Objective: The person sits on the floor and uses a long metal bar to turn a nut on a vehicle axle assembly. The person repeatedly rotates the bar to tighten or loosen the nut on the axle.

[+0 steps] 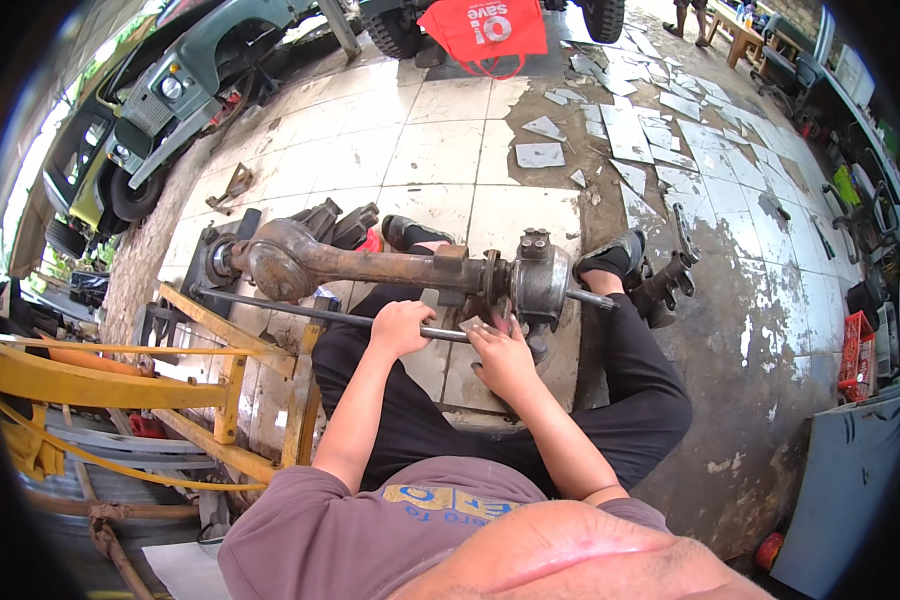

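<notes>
Both hands [401, 328] [503, 357] are on a long metal rod [444, 333] beside a rusty axle housing [380, 266]

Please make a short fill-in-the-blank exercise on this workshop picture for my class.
1. The metal frame at the picture's left is painted ____.
2. Of the left hand and the right hand, the ____ is nearer that frame.
3. Of the metal rod and the axle housing, the left hand grips the ____.

Missing words: yellow; left hand; metal rod.

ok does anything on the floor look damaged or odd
Yes: broken tile pieces lie loose on the floor beyond the right shoe, with bare grey ground showing between them, unlike the regular tile rows further left.
</notes>
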Demonstrator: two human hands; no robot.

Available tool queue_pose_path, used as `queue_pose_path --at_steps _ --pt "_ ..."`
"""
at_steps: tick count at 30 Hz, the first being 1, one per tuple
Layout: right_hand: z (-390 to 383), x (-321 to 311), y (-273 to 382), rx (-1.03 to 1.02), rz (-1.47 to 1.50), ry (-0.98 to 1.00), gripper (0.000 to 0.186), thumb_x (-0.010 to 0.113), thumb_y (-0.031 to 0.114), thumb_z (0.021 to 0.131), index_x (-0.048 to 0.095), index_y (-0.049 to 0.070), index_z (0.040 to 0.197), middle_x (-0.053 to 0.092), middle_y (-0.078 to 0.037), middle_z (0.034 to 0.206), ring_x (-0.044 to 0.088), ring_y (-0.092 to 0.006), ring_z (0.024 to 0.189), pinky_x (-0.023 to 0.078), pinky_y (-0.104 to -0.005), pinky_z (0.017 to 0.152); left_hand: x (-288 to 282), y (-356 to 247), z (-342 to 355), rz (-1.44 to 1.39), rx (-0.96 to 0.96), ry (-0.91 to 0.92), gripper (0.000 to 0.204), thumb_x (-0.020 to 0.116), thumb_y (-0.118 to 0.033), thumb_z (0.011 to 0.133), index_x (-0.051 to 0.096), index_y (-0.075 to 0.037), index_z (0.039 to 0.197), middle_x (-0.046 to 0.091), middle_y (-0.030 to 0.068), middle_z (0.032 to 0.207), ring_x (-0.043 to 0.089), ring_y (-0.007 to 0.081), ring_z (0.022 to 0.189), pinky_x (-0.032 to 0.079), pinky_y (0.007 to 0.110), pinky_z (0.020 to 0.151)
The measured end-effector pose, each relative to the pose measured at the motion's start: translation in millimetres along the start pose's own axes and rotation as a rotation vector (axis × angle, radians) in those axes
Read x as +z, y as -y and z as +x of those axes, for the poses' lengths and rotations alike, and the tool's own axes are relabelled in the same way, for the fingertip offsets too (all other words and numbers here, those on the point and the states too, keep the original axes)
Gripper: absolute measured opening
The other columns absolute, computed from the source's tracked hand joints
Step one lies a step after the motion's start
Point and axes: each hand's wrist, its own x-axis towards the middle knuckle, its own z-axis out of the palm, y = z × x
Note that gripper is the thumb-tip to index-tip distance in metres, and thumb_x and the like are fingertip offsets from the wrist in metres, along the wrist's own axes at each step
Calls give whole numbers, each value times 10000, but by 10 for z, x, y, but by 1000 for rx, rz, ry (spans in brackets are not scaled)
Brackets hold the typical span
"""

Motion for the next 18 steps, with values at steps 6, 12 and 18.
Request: queue_pose_path --at_steps 6,12,18 --pt "-4 83 -2 -4 -26 -28 586 823 148 809 692 77 1375 769 -62 1324 728 -225 1243 304 -656 1295 14 7 -33 -2 43 -66 197 776 -174 746 794 -143 940 748 32 870 747 273 897 588 425 818" --pt "22 -13 -5 22 12 29 591 847 186 811 692 87 1372 772 -57 1307 731 -233 1230 301 -653 1299 -5 4 -47 23 49 -85 200 785 -179 742 792 -147 939 749 32 876 745 273 902 586 427 827" --pt "32 -39 21 18 -29 46 594 861 212 814 694 96 1373 776 -54 1287 730 -222 1226 285 -650 1307 29 50 -46 33 18 -29 215 788 -213 760 804 -160 967 775 33 937 753 257 972 587 428 882"
